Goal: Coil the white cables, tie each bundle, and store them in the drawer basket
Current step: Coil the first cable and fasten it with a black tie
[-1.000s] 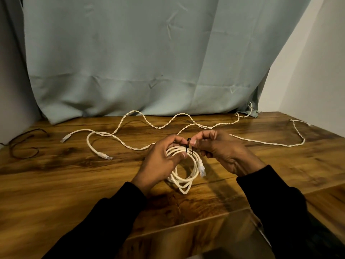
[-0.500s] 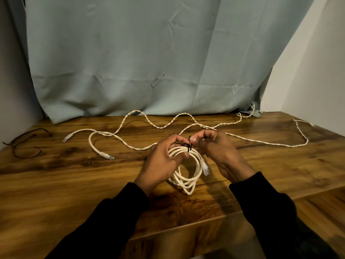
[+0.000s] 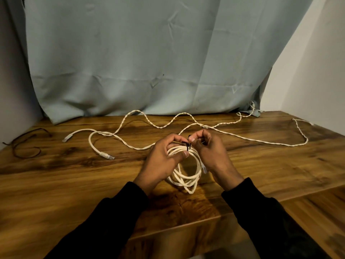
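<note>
A person in black sleeves worked over a brown wooden table (image 3: 74, 184), seen from a head-worn camera looking down. Between the two hands hung a coiled white cable (image 3: 183, 179), several loops gathered into a ring, its lower end resting on the table just in front of the person. The left hand (image 3: 162, 161) curled around the top left of the coil, thumb pressed across the loops. The right hand (image 3: 209, 152) had its fingers curled, pinching the end of a small black tie (image 3: 188, 144) that wrapped the top of the bundle. The two hands nearly touched at the tie.

Farther back on the table, a loose white cable (image 3: 91, 144) lay in an open curve at the left, with a plug at each visible end. A thin twisted white cord (image 3: 242, 137) snaked across the back of the table from left to right, reaching the far right edge. A dark thin wire (image 3: 28, 144) lay at the far left. A wrinkled pale blue-green cloth (image 3: 149, 53) hung behind the table, and a white wall (image 3: 317, 71) stood at the right.
</note>
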